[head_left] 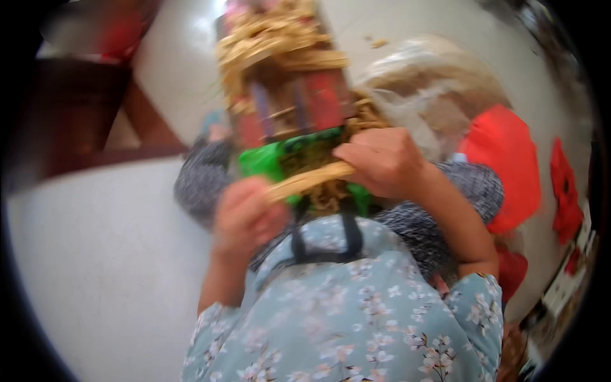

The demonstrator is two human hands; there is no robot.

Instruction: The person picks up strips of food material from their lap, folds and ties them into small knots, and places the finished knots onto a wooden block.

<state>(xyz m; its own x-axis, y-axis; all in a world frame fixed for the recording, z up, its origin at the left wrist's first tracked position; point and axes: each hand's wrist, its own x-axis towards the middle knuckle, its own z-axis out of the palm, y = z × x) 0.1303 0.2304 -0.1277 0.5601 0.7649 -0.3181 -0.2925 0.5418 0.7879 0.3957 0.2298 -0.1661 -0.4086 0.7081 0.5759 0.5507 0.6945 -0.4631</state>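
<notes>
A pale yellow, stick-like strip (310, 181) is stretched between my two hands, slanting up to the right. Its left end sits in the closed fingers of my left hand (250, 213), which is smeared by motion. My right hand (387, 163) grips the other end, knuckles up. Beneath the strip, a bright green plastic bag (259, 160) lies around more loose yellow pieces (326, 197) at my lap. Just beyond it stands a low wooden surface with red and dark slats (324, 95), heaped with a pile of similar yellow strips (273, 41).
At the far right lies a large clear plastic bag (439, 95) with tan contents. A red object (506, 165) stands beside my right knee, and another red piece (565, 191) is farther right. A white surface (102, 254) spreads out on the left, near dark brown furniture (76, 108).
</notes>
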